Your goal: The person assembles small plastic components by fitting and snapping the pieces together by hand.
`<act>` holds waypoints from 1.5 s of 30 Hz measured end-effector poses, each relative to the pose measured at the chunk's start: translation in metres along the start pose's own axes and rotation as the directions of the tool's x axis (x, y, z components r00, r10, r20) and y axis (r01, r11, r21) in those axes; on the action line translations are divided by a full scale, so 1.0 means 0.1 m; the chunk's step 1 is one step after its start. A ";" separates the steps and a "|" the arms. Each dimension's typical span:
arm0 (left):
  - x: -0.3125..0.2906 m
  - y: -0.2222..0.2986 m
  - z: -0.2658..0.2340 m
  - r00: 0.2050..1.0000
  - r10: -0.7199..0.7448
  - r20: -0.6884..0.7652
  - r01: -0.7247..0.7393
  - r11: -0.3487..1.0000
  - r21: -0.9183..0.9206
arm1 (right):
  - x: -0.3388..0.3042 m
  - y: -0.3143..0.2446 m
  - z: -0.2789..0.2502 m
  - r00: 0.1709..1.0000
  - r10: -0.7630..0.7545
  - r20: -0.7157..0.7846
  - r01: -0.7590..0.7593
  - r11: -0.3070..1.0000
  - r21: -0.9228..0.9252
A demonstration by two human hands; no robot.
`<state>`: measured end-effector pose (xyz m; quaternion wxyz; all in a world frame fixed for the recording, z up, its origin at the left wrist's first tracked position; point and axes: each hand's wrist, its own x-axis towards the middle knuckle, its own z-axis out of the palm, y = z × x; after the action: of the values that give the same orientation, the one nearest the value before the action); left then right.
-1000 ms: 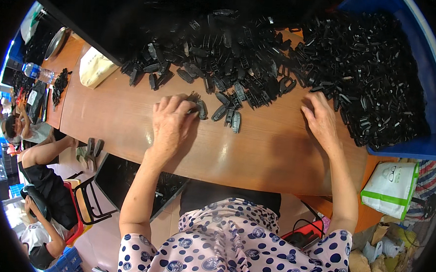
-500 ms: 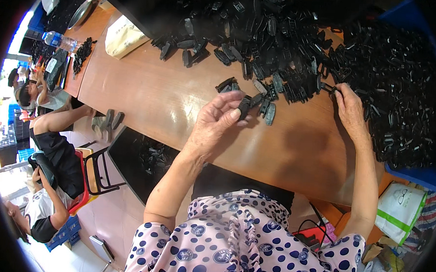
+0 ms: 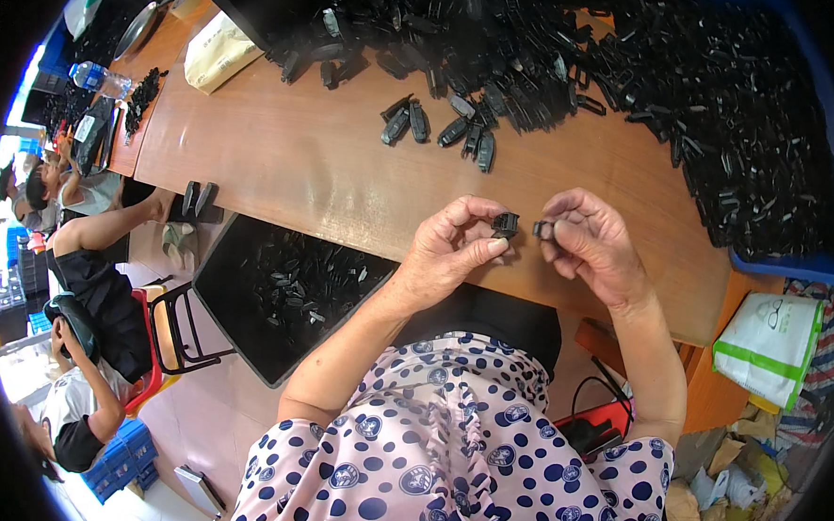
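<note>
Over the table's near edge, my left hand (image 3: pixel 446 248) pinches a small black plastic housing (image 3: pixel 505 225) between thumb and fingers, its open end turned to the right. Just right of it, my right hand (image 3: pixel 595 246) grips a smaller black plastic piece (image 3: pixel 540 229), mostly covered by the fingertips. A short gap separates the two parts. Beyond my hands lie several loose black housings (image 3: pixel 471 136) in a small group on the wooden table (image 3: pixel 346 177).
A large heap of black parts (image 3: pixel 475 47) covers the far side. At right a blue bin (image 3: pixel 794 266) brims with black pieces. A black tray (image 3: pixel 244 322) with parts sits below the table's left edge. One seated person (image 3: pixel 100 376) is at left; a white-green bag (image 3: pixel 766 345) is at right.
My right hand has come from the heap toward me and left, bringing a small black piece. My left hand has moved right and nearer, still holding its housing. The view has shifted slightly.
</note>
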<state>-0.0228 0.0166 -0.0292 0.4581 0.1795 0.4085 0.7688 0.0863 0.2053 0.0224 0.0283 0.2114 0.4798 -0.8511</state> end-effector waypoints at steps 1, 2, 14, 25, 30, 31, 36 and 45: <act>-0.04 -0.04 0.00 1.000 0.017 0.010 -0.018 0.998 0.068 | -0.06 0.05 0.04 1.000 -0.023 0.009 0.023 1.000 -0.020; -0.07 -0.05 0.01 1.000 0.013 0.015 -0.014 0.997 0.069 | -0.10 0.09 0.08 0.999 -0.046 0.019 0.047 0.998 -0.040; -0.30 0.03 0.19 0.968 0.233 0.093 -0.244 0.788 0.565 | -0.41 0.17 0.24 0.998 -0.066 0.011 0.067 0.992 -0.103; -0.41 0.22 0.19 0.836 0.331 0.438 -0.516 0.199 0.833 | -0.48 0.17 0.27 0.978 0.206 0.026 -0.192 0.944 -0.267; -0.42 0.29 0.23 0.879 0.227 0.419 -0.474 0.317 0.822 | -0.46 0.28 0.21 0.927 0.370 0.061 -0.361 0.924 -0.122; -0.41 0.32 0.23 0.894 0.178 0.412 -0.448 0.349 0.823 | -0.47 0.31 0.18 0.924 0.373 0.081 -0.367 0.927 -0.075; -0.33 0.35 0.24 0.927 0.145 0.346 -0.375 0.407 0.833 | -0.41 0.36 0.14 0.919 0.393 0.018 -0.393 0.920 0.004; -0.09 0.13 0.25 1.000 -0.016 0.010 0.015 0.997 0.082 | -0.21 0.23 0.28 0.962 0.199 0.185 -0.200 0.980 -0.017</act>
<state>-0.0096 0.0173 -0.0031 0.4586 0.1992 0.4385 0.7468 0.1015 0.1668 0.0250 0.1583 0.1784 0.4507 -0.8602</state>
